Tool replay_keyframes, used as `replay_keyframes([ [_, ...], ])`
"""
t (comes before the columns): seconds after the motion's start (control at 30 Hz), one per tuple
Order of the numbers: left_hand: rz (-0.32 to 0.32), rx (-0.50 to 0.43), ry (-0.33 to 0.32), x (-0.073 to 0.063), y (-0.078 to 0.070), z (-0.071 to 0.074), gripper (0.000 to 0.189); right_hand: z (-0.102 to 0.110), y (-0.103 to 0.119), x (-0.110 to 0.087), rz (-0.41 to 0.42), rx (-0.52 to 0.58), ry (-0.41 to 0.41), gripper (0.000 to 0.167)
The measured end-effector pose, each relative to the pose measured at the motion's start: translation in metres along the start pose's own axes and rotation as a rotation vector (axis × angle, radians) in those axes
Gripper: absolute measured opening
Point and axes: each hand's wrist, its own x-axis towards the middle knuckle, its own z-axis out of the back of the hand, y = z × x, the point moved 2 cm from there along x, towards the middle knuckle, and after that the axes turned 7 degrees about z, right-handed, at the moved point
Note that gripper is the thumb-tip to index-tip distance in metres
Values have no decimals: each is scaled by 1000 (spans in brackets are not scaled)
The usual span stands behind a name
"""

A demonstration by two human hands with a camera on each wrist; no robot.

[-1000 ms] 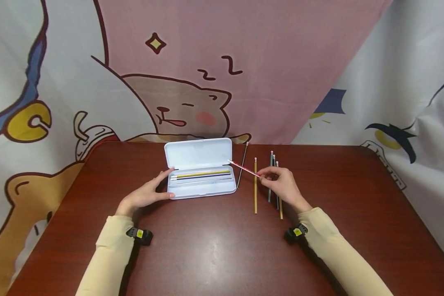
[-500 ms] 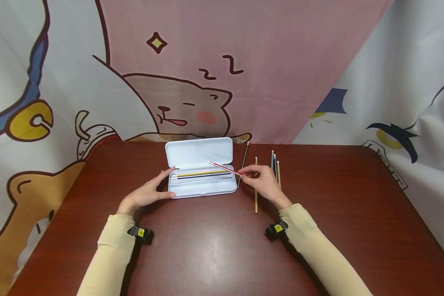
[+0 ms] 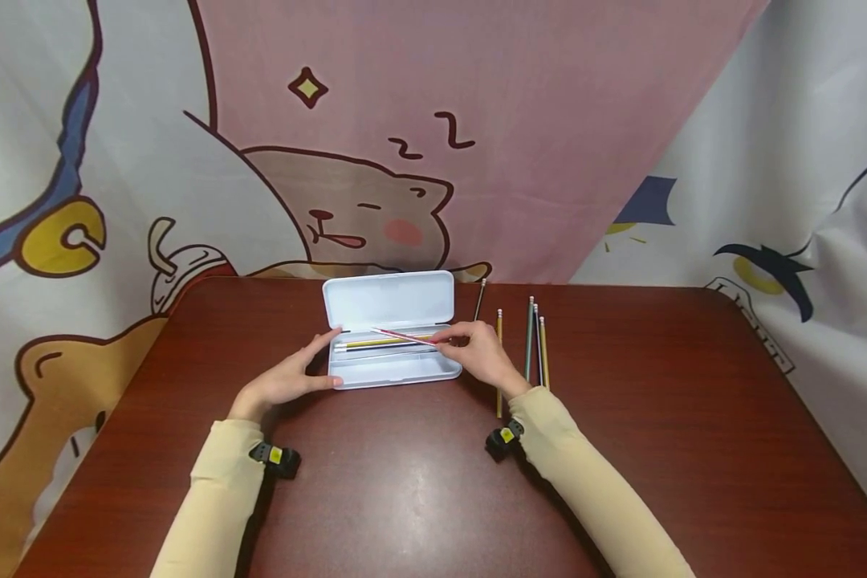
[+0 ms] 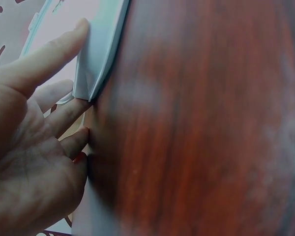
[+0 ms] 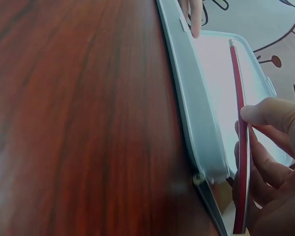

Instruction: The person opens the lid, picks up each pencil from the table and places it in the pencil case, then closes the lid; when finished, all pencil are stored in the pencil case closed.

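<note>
A white pencil case lies with its lid raised. Inside, a yellow striped pencil and other slim pencils lie lengthwise. My left hand holds the case's left end, thumb over the front rim and fingers at the side and hinge corner. Between thumb and fingers my right hand pinches a red pencil near its right part. In the head view this pencil slants over the case, its eraser end pointing left. Whether it touches the pencils below cannot be told.
A dark pencil lies just right of the case, partly behind my right hand. Farther right on the brown table are a yellow pencil, a green one and others beside it. A printed curtain hangs behind.
My right hand has carried the red pencil leftward, from beside the loose pencils to over the open case. My left hand has stayed at the case's left end.
</note>
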Motion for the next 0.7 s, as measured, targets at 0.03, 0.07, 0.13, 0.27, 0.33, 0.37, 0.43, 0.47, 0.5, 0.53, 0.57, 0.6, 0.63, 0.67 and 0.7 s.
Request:
replay_keyframes([
  [0.03, 1, 2, -1, 0, 0, 0, 90, -2, 1, 3, 6, -2, 7, 14],
  [0.07, 1, 5, -2, 0, 0, 0, 90, -5, 2, 5, 14, -4, 14, 13],
  [0.13, 0, 13, -4, 0, 0, 0, 90, -10, 3, 11, 18, -10, 33, 12],
  [0.27, -1, 23, -9, 0, 0, 1, 91, -21, 7, 20, 42, -49, 75, 10],
  [0.33, -2, 21, -10, 0, 0, 1, 91, -26, 10, 24, 57, -79, 95, 10],
  [0.37, -2, 20, -10, 0, 0, 1, 91, -28, 12, 26, 67, -95, 103, 10],
  [0.43, -1, 16, -10, -1, -1, 0, 91, -32, 14, 29, 74, -119, 119, 11],
  [0.47, -1, 13, -9, 0, -1, 0, 91, -33, 15, 31, 78, -131, 126, 11],
  [0.5, -1, 9, -7, 0, -1, 0, 91, -35, 15, 32, 75, -144, 133, 12],
  [0.53, 0, 4, -6, 0, -1, 0, 91, -37, 15, 33, 72, -150, 140, 12],
  [0.57, 1, -1, -5, -1, -1, 0, 91, -38, 15, 34, 62, -150, 148, 12],
  [0.6, 3, -6, -4, -1, -1, 0, 91, -39, 15, 35, 53, -148, 155, 12],
  [0.63, 3, -9, -2, -1, -1, 0, 91, -40, 14, 35, 44, -147, 162, 12],
  [0.67, 3, -11, -2, -1, -1, -1, 91, -41, 14, 35, 36, -146, 166, 12],
  [0.7, 4, -11, -2, -1, -1, -1, 91, -42, 13, 35, 28, -141, 169, 12],
])
